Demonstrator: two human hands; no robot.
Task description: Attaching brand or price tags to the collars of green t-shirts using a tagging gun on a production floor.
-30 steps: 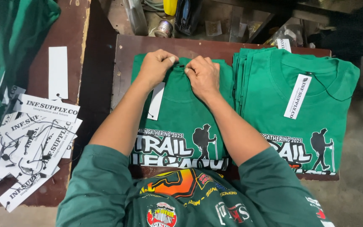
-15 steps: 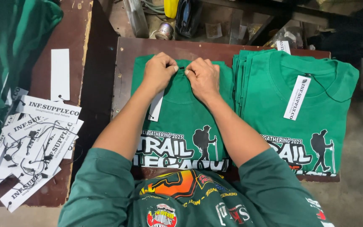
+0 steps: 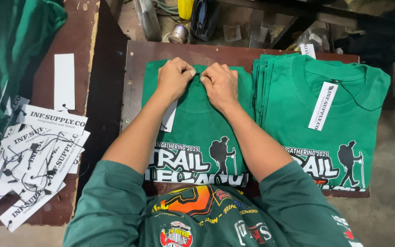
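A folded green T-shirt (image 3: 197,132) with a white hiker print lies on a dark wooden table (image 3: 136,55) in front of me. My left hand (image 3: 173,77) and my right hand (image 3: 220,83) pinch the shirt's collar at its far edge, fingers closed and nearly touching each other. A white paper tag (image 3: 169,116) lies on the shirt partly under my left forearm. What the fingertips hold besides the collar is hidden.
A stack of folded green T-shirts (image 3: 325,119) with a white hang tag (image 3: 323,106) lies to the right. A pile of white tags with black strings (image 3: 33,151) is on the left table, beside green cloth (image 3: 10,50). Tools and clutter are behind the table.
Both hands stay at the collar, with only slight finger movement. The shirts and tags have not moved.
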